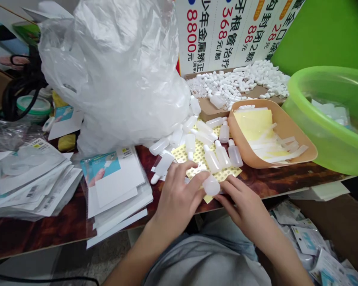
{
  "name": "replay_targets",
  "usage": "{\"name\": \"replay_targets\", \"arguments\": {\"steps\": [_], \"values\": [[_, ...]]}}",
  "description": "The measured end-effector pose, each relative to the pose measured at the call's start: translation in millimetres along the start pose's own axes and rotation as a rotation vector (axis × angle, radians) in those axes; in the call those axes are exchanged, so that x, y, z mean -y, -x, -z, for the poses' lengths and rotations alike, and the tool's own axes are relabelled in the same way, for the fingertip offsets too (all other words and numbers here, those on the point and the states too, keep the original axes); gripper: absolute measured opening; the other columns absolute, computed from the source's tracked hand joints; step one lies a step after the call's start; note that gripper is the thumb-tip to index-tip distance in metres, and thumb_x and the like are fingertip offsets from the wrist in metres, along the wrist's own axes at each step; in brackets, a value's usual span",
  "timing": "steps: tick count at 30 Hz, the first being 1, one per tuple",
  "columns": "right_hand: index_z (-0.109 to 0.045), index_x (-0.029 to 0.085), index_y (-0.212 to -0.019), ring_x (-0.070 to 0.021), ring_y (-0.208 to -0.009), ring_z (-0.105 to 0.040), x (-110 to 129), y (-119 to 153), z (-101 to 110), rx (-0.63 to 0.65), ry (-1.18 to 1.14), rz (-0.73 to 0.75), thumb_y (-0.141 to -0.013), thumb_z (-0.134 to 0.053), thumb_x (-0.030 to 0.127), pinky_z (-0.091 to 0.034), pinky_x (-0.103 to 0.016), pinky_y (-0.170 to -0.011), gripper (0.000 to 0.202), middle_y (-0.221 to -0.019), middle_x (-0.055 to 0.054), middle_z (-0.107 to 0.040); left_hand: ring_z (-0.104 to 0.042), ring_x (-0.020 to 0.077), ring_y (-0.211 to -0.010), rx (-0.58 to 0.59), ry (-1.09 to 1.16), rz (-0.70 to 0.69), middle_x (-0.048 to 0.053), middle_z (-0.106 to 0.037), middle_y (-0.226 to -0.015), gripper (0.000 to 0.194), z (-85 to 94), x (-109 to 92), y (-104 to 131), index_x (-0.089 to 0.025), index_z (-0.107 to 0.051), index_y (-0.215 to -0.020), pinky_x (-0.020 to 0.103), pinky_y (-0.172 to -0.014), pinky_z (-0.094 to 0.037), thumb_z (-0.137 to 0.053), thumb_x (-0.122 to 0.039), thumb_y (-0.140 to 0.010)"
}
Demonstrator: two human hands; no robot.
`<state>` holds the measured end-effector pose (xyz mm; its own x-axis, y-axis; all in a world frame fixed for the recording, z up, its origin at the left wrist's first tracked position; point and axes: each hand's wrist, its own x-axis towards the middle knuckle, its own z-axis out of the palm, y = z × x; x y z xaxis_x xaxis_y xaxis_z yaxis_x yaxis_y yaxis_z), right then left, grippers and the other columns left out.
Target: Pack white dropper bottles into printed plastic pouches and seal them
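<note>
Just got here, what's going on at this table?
A person's left hand holds a small whitish bottle near the table's front edge. The right hand is right beside it, fingers near the bottle's end; whether they touch it is unclear. More bottles are scattered on and around a yellow patterned sheet. To the right, an orange bin holds yellow sheets and pale strips. A big plastic bag stands at left, behind stacked printed cards.

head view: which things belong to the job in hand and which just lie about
Likely part of it: bottle in the left hand, dotted yellow sheet, other bottles, small white pieces, printed cards

Seemingly just lying about: black cable, green-lidded tub
</note>
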<state>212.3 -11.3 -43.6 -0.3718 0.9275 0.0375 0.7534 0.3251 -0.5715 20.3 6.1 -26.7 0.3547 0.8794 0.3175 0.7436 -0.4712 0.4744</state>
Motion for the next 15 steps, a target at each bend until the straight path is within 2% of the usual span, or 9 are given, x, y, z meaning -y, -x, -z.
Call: {"name": "replay_targets", "arguments": {"steps": [2, 4, 7, 13, 15], "values": [[-0.055, 0.02, -0.094, -0.0225, -0.083, -0.055, 0.8, -0.5, -3.5, -0.04, 0.068, 0.017, -0.098, -0.044, 0.019, -0.044, -0.034, -0.072, 0.012, -0.091, -0.006, -0.057, -0.063, 0.018, -0.093, -0.018, 0.121, 0.053, 0.006, -0.066, -0.106, 0.024, -2.6, -7.0, 8.0, -0.02, -0.053, -0.112, 0.028, -0.083, -0.052, -0.062, -0.022, -0.09], [-0.054, 0.019, -0.09, -0.0235, -0.08, -0.055, 1.9, -1.3, -6.5, -0.069, 0.123, 0.025, -0.098, -0.043, 0.019, -0.042, -0.035, -0.07, 0.013, -0.086, -0.006, -0.057, -0.065, 0.0133, -0.078, -0.05, 0.204, 0.122, 0.001, -0.068, -0.091, 0.024, -6.6, -11.2, 14.1, -0.02, -0.049, -0.108, 0.021, -0.072, -0.053, -0.063, -0.023, -0.089], [-0.052, 0.02, -0.086, -0.0229, -0.077, -0.054, 2.6, -2.3, -7.9, -0.07, 0.135, 0.044, -0.097, -0.045, 0.019, -0.04, -0.034, -0.067, 0.013, -0.082, -0.004, -0.057, -0.062, 0.0123, -0.071, -0.106, 0.271, 0.194, -0.002, -0.064, -0.083, 0.023, -11.1, -11.1, 17.7, -0.02, -0.048, -0.104, 0.02, -0.067, -0.051, -0.064, -0.021, -0.087], [-0.048, 0.02, -0.083, -0.0223, -0.075, -0.051, 0.2, 2.3, -9.7, -0.094, 0.14, 0.074, -0.097, -0.044, 0.017, -0.038, -0.034, -0.067, 0.015, -0.08, -0.005, -0.055, -0.062, 0.0123, -0.076, -0.128, 0.356, 0.224, -0.004, -0.063, -0.086, 0.025, -11.5, -7.3, 15.5, -0.023, -0.052, -0.104, 0.02, -0.072, -0.05, -0.066, -0.018, -0.084], [-0.05, 0.019, -0.087, -0.0221, -0.076, -0.051, 0.0, 6.4, -11.9, -0.114, 0.13, 0.073, -0.097, -0.044, 0.016, -0.038, -0.034, -0.068, 0.012, -0.083, -0.005, -0.056, -0.062, 0.012, -0.077, -0.128, 0.379, 0.222, -0.004, -0.064, -0.086, 0.025, -12.0, -7.8, 15.0, -0.023, -0.053, -0.105, 0.02, -0.073, -0.05, -0.066, -0.018, -0.084]]}}
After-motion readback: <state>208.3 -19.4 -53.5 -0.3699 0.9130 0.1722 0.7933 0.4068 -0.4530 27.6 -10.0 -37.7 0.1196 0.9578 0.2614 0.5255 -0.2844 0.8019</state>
